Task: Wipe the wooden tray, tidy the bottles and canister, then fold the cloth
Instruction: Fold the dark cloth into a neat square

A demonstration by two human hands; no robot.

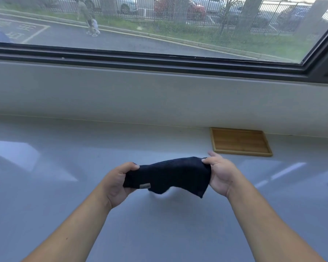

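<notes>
A dark navy cloth [169, 175] with a small grey label hangs stretched between my two hands above the pale counter. My left hand [116, 183] pinches its left end. My right hand [221, 174] grips its right end, thumb on top. A flat wooden tray [240, 141] with a raised rim lies bare on the counter, just beyond and right of my right hand, against the back wall. No bottles or canister are in view.
The glossy light grey counter [64, 186] runs the full width and meets a low white wall ledge [140, 95] under a dark-framed window [159, 61]. Outside are a road, a fence and parked cars.
</notes>
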